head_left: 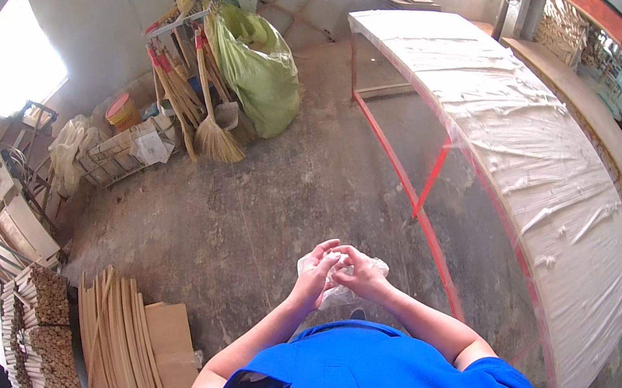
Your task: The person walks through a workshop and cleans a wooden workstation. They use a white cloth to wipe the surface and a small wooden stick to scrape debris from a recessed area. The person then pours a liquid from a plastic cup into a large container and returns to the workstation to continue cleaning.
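Note:
In front of my chest, over the floor, both hands are brought together on a crumpled piece of thin, whitish see-through plastic [338, 296]. My left hand [314, 274] has its fingers curled around the left part of it. From the other side my right hand [359, 271] pinches it, the fingertips of both hands nearly meeting. Loose folds of the plastic stick out beside the right hand and hang below the two hands. Whether anything lies inside the plastic, I cannot tell.
To the right stands a long red-framed table [515, 135] covered in wrinkled white sheeting. Brooms [216, 140] and a large green sack [254, 68] lean at the far wall, near a red-and-yellow bucket [121, 112]. Wooden strips [119, 349] and bundled sticks [47, 337] are stacked on the left.

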Available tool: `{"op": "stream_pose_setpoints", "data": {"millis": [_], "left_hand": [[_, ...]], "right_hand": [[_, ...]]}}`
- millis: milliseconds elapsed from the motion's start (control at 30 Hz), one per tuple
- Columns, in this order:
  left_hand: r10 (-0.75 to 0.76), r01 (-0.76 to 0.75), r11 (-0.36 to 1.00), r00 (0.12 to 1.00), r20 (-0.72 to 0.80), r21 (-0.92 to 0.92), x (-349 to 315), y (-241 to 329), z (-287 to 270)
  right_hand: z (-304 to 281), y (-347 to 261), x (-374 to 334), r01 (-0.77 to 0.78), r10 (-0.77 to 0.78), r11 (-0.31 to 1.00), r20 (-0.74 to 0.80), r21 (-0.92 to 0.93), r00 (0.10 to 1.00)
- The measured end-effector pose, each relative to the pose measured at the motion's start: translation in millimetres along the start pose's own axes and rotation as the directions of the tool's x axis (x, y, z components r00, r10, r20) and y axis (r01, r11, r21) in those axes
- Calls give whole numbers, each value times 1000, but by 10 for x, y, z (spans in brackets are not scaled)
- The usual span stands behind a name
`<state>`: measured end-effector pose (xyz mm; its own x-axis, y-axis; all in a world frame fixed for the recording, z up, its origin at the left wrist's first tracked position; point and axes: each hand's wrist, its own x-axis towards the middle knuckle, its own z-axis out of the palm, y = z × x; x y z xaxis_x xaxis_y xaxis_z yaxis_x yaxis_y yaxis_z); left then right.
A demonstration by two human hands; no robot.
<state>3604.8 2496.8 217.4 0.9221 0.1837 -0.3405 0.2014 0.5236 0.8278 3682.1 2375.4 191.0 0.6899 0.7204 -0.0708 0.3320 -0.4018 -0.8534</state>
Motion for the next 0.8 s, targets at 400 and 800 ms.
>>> {"op": "stream_pose_setpoints", "data": {"millis": [400,800], "left_hand": [[165,-184,975,975,147,125,2732,1380,-830],[19,-99,750,992,128,654,4409,3202,-2507]], "right_hand": [[-546,228,3406,104,-98,993,-120,52,988],[-1558,264,6467,104,-198,952,-321,-287,926]]}}
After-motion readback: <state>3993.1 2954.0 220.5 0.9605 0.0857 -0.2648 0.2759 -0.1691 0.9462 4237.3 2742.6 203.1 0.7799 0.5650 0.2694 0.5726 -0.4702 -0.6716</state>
